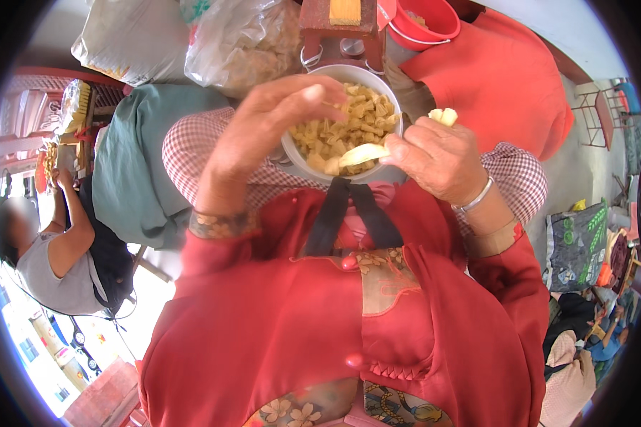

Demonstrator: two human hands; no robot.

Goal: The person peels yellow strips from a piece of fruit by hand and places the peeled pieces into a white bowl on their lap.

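Observation:
My right hand, with a silver bangle at the wrist, is closed around a pale yellow, soft-looking strip. One end hangs out over the rim of a white bowl; the other end sticks up above my knuckles. Inside the bowl lie many short, yellowish-brown cut pieces of what looks like dried plant material. Over the bowl's left side hovers my left hand, blurred by motion. Its fingers are stretched out, and I see nothing held in it. The hand hides part of the bowl's left rim.
Beyond the bowl stands a small reddish-brown wooden stool with a yellow block on it. A clear plastic bag of pieces is to its left, a red bucket to its right. A person sits at far left.

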